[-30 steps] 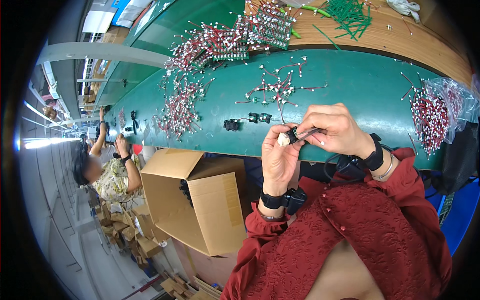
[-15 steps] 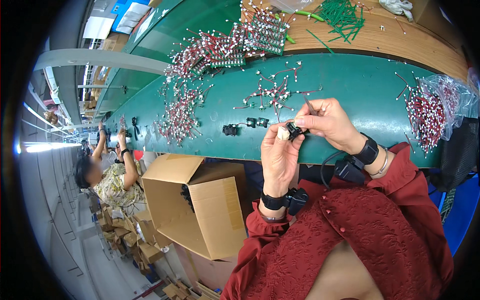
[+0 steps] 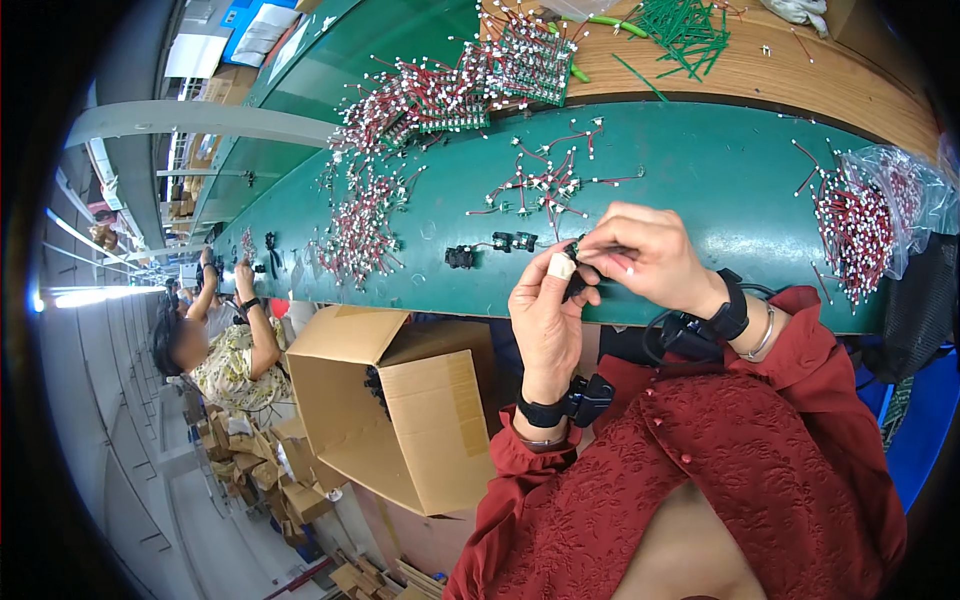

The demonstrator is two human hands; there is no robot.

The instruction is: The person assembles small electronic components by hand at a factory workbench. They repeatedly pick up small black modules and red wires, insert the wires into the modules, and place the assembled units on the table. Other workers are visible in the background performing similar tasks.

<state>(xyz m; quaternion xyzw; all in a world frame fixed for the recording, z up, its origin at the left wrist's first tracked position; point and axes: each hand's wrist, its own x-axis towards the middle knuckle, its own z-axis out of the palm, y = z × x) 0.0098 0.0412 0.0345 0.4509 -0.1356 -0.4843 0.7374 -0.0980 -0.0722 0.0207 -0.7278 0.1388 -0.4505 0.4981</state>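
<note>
My left hand (image 3: 548, 330) pinches a small black plastic housing (image 3: 573, 287) above the bench's near edge. A whitish covering wraps the tip of its thumb. Bent over that housing, my right hand (image 3: 648, 258) has its fingers closed round a slim dark tool, mostly hidden in the grip. The tool's kind cannot be made out. Left of my hands, similar black housings (image 3: 513, 242) lie on the green bench top (image 3: 700, 160). Just beyond is a loose group of small circuit boards with red wires (image 3: 548, 185) and white connectors.
A larger heap of wired boards (image 3: 362, 225) lies left, below stacked green board panels (image 3: 530, 65). At right, red-wired connectors (image 3: 852, 225) spill from a clear bag. Green strips (image 3: 685, 35) lie on a wooden board. An open carton (image 3: 440, 430) stands near left; another person (image 3: 235, 365) works farther along.
My right hand has turned over and closed in on the housing; the tool that pointed up from its fingers now lies low within them. My left hand has shifted slightly left.
</note>
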